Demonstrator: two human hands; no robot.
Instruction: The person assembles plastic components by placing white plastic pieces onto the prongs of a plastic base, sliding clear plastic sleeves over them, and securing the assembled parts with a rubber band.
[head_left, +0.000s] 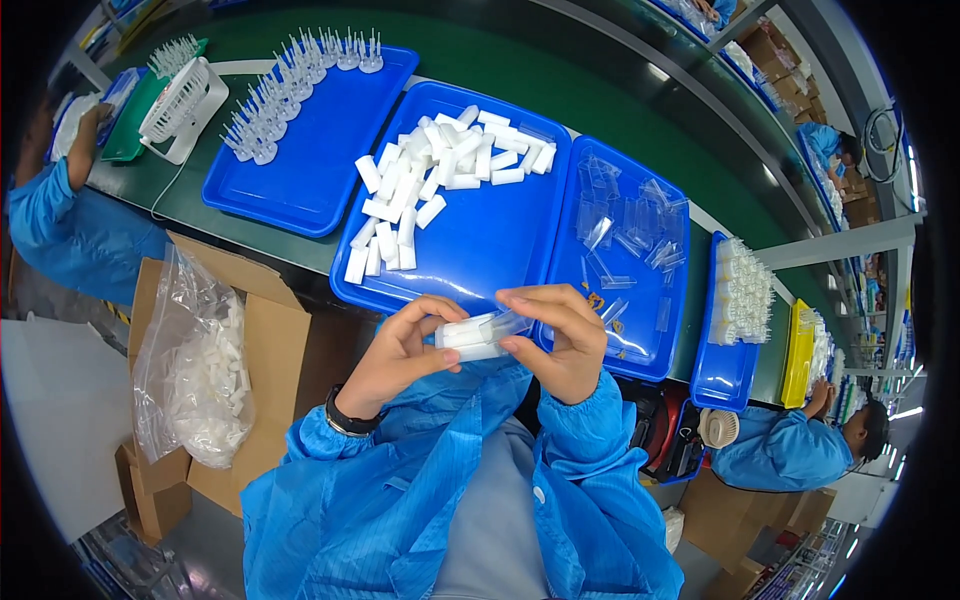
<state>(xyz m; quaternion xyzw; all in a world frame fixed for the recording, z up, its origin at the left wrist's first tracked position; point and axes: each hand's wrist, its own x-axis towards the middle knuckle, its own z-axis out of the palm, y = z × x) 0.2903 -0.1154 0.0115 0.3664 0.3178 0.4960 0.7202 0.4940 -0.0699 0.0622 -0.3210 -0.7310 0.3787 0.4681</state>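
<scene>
In front of my chest, my left hand (392,354) grips a small pair of white plastic tubes (464,338), its fingers and thumb closed round their left end. My right hand (568,342) pinches a clear plastic sleeve (509,324), which touches the right end of the white tubes; whether it is around them or only against them I cannot tell. Just beyond is a blue tray (490,250) with a heap of similar white tubes (440,155). To its right, another blue tray (628,345) carries loose clear plastic pieces (640,225).
Further left, a blue tray (270,195) bears rows of clear parts with thin stems (290,85), near a white fan (185,110). An open carton (270,360) with a bag of white pieces (215,385) stands at my left. Co-workers in blue sit on both sides. A green belt (480,60) runs behind the trays.
</scene>
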